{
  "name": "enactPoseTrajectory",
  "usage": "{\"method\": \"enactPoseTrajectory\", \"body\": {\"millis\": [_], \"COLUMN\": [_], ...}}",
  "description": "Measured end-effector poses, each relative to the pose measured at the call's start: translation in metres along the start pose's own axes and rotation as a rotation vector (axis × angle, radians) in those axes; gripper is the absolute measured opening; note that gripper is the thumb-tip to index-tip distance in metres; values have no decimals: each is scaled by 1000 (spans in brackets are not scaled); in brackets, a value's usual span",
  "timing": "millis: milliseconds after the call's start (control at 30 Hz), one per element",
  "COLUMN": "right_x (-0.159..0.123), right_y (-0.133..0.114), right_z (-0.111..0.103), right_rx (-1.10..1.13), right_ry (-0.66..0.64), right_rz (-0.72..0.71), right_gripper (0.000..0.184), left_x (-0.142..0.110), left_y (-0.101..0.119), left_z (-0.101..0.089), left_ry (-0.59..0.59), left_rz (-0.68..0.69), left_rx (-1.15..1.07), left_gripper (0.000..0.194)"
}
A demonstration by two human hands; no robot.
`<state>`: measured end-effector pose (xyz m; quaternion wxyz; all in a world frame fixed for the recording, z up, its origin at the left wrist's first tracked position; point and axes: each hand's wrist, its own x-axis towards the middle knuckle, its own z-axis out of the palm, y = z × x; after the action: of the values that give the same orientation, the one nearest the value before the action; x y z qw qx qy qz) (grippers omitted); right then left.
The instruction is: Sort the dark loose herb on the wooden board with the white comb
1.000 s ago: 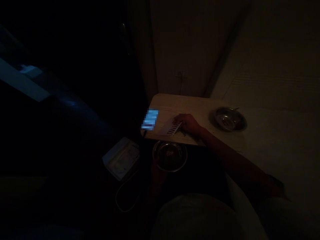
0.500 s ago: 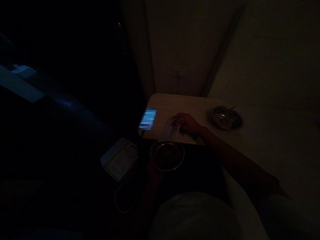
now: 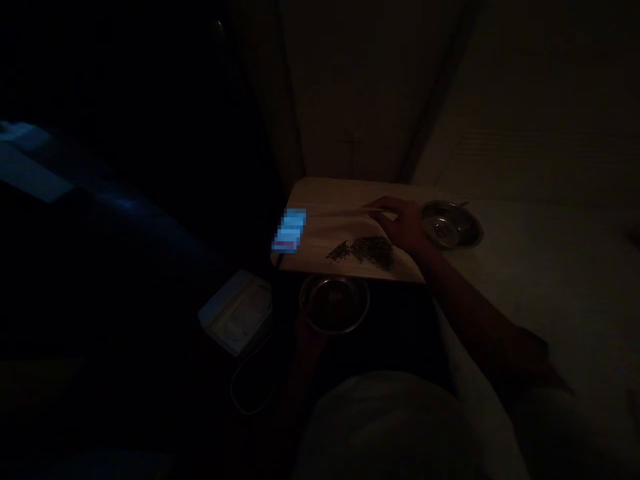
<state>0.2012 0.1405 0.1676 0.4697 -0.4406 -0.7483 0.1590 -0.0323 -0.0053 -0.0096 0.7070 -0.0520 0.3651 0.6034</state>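
The room is very dark. My right hand (image 3: 403, 225) is over the small wooden table (image 3: 330, 193), fingers pinched on a thin pale card (image 3: 350, 213) that shows almost edge-on. A heap of small dark bits (image 3: 363, 250) lies on the table just in front of that hand, near the front edge. Below the edge, my left hand (image 3: 306, 337), barely visible, holds a steel bowl (image 3: 334, 303) from underneath.
A phone with a lit screen (image 3: 289, 230) lies on the table's left end. A second steel bowl (image 3: 451, 225) stands to the right of my right hand. On the floor to the left are a white box (image 3: 234, 312) and a looped cable (image 3: 250, 390).
My right hand has lifted the card off the heap of bits and moved back and to the right, uncovering the heap. The bowl under the edge stays where it was.
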Motion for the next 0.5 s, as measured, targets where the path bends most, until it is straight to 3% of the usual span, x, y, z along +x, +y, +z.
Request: {"method": "enactPoseTrajectory", "body": {"millis": [100, 200, 500], "right_x": [-12, -29, -69], "right_y": [-13, -26, -34], "right_z": [-13, -16, 9], "right_rx": [-151, -285, -325], "right_ry": [54, 29, 55], "right_rz": [97, 144, 273], "right_gripper": [22, 23, 23], "left_x": [0, 0, 2], "left_y": [-3, -5, -9], "left_z": [4, 6, 6], "left_ry": [96, 101, 87], "left_rz": [-77, -58, -59], "left_rx": [49, 48, 48], "left_gripper": [27, 27, 31]}}
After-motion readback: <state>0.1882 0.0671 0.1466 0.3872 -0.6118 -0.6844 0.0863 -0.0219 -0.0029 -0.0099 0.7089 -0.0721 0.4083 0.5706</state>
